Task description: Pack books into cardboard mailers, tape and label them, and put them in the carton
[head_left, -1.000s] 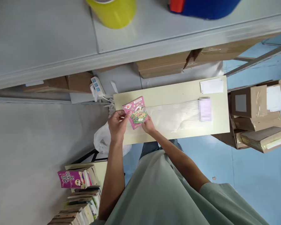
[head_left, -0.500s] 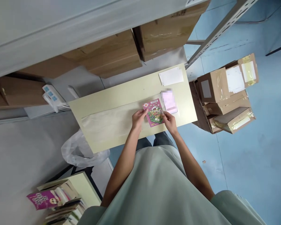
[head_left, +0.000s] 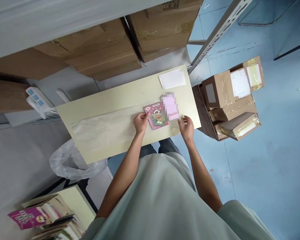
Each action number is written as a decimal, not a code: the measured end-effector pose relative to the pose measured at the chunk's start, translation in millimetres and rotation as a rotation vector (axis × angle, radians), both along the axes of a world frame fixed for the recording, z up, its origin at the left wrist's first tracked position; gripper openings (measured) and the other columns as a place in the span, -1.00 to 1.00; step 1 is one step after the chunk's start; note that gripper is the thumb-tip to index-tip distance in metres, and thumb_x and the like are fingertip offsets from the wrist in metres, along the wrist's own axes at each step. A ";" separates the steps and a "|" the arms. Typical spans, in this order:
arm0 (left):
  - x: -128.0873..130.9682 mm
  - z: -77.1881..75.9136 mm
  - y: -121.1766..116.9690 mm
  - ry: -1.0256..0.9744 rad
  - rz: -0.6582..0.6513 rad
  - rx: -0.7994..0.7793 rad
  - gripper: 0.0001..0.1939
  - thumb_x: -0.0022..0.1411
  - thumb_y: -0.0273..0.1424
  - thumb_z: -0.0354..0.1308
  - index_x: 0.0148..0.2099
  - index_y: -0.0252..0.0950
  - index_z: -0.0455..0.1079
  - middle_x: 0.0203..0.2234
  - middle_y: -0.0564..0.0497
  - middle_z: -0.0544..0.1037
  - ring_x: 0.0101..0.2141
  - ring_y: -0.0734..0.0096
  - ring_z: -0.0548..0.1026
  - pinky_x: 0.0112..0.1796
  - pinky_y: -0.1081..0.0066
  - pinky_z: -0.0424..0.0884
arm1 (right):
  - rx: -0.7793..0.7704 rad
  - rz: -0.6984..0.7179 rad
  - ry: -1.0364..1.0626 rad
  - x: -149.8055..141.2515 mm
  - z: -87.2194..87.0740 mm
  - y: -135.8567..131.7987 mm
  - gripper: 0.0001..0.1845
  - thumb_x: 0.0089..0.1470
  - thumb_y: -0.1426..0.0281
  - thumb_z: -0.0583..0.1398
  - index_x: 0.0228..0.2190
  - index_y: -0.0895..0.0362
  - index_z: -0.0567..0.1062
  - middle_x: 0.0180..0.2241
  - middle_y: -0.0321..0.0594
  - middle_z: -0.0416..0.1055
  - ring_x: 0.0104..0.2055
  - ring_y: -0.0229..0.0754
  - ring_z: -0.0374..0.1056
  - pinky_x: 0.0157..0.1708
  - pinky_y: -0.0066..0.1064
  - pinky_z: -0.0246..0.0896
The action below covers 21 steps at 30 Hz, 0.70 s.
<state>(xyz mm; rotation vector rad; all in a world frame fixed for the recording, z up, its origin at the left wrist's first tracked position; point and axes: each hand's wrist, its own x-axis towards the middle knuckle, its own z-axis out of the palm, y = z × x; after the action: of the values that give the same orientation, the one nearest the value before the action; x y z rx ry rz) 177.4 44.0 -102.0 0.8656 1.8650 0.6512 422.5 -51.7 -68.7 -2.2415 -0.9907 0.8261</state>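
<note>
My left hand point(head_left: 141, 122) pinches the left edge of a thin pink book point(head_left: 157, 117) with a colourful garden picture on its cover. The book is over the pale table point(head_left: 107, 100), above a translucent plastic sheet point(head_left: 102, 128). My right hand point(head_left: 186, 128) is off the book, fingers apart and holding nothing, close to the table's front edge. Between that hand and the book lies a pink phone-like item point(head_left: 173, 116), its upper part blurred by pixelation. White paper sheets point(head_left: 172, 79) rest at the table's far right corner.
Cardboard boxes point(head_left: 107, 50) fill the shelf beyond the table. More taped cartons point(head_left: 230, 96) are stacked on the floor at right. A clear plastic bag point(head_left: 67, 163) hangs at the table's left end. Lower left, a stand holds several books point(head_left: 52, 216). A white power strip point(head_left: 38, 100) is at left.
My right hand has let go of the book and moved right, its fingers spreading. The left hand keeps hold of the book. The whole view has shifted slightly.
</note>
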 end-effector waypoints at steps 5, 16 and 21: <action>0.1 -1.6 -0.6 0.061 -0.037 0.044 -0.66 0.19 -0.07 0.37 -0.22 -0.24 0.56 -0.33 -0.05 0.69 -0.27 0.25 0.63 -0.18 0.36 0.49 | -0.025 0.011 0.076 -9.8 7.1 2.1 -0.59 0.33 0.00 0.21 -0.20 0.10 0.55 -0.29 -0.10 0.62 -0.23 0.00 0.52 -0.14 -0.18 0.42; 3.4 8.3 -5.4 0.122 -0.082 0.103 -0.80 0.38 -0.23 0.22 -0.18 -0.24 0.55 -0.25 -0.09 0.71 -0.17 0.19 0.64 -0.07 0.31 0.49 | 0.069 0.680 -0.211 -82.0 24.4 7.1 -0.75 0.46 0.39 0.11 -0.06 0.08 0.60 0.24 0.02 0.47 0.19 0.15 0.35 0.20 -0.01 0.35; 10.5 17.9 -33.6 0.253 -0.147 0.075 -0.66 0.39 -0.09 0.28 -0.05 -0.27 0.51 -0.12 -0.19 0.66 -0.15 0.11 0.62 -0.01 0.22 0.45 | -0.003 0.907 -0.252 -90.9 -0.7 12.8 -0.62 0.46 0.47 0.03 0.09 0.14 0.59 0.47 -0.06 0.26 0.31 0.16 0.29 0.32 0.05 0.30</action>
<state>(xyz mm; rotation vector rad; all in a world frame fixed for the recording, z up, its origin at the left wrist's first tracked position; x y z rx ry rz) 187.9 10.4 -84.1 1.1674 1.9870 0.5433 331.5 -39.0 -69.4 -1.8704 -2.1905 0.8838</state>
